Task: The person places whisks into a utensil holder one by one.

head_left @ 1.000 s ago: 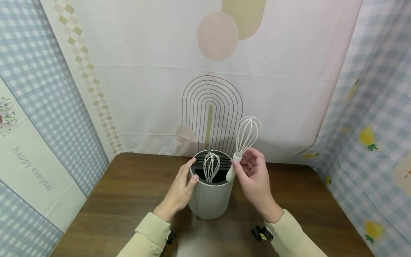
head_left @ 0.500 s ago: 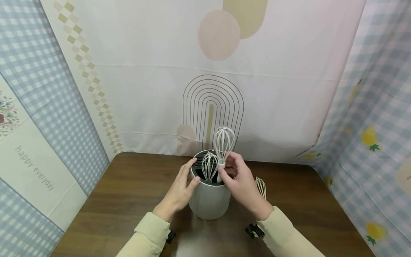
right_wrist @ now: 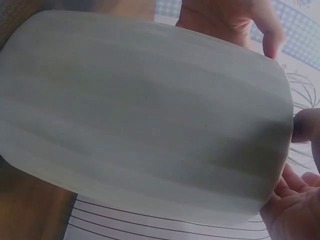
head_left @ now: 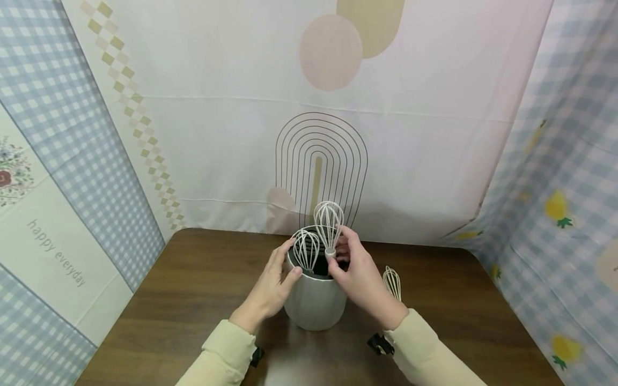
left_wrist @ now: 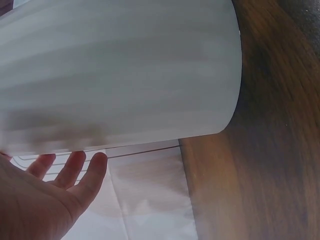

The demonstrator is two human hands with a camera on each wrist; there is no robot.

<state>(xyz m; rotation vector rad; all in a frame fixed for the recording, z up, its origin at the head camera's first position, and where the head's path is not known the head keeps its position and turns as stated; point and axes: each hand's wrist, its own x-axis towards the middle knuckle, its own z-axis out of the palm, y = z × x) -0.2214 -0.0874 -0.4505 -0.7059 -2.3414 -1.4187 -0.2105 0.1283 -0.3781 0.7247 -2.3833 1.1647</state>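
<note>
A whisk [head_left: 330,222] with white wires stands upright over the utensil holder [head_left: 316,303], its handle end down in the opening. Thumb and fingers of my right hand [head_left: 357,273] pinch it at the top of the handle; most of the handle is hidden. A second, smaller whisk [head_left: 306,251] leans left inside the holder, wires up. My left hand [head_left: 267,287] rests against the holder's left side, thumb at the front rim and fingers along the far side. In the left wrist view its fingers [left_wrist: 90,180] are fairly straight beside the pale holder wall [left_wrist: 125,75].
Another whisk with pale wires [head_left: 392,282] lies on the brown wooden table [head_left: 193,289] to the right, partly hidden behind my right forearm. A white patterned cloth [head_left: 232,161] hangs behind the table, with blue checked cloth [head_left: 82,102] at the sides.
The right hand has moved left and down with its whisk, from beside the rim into the opening. The smaller whisk has tilted left. The whisk on the table has come into view.
</note>
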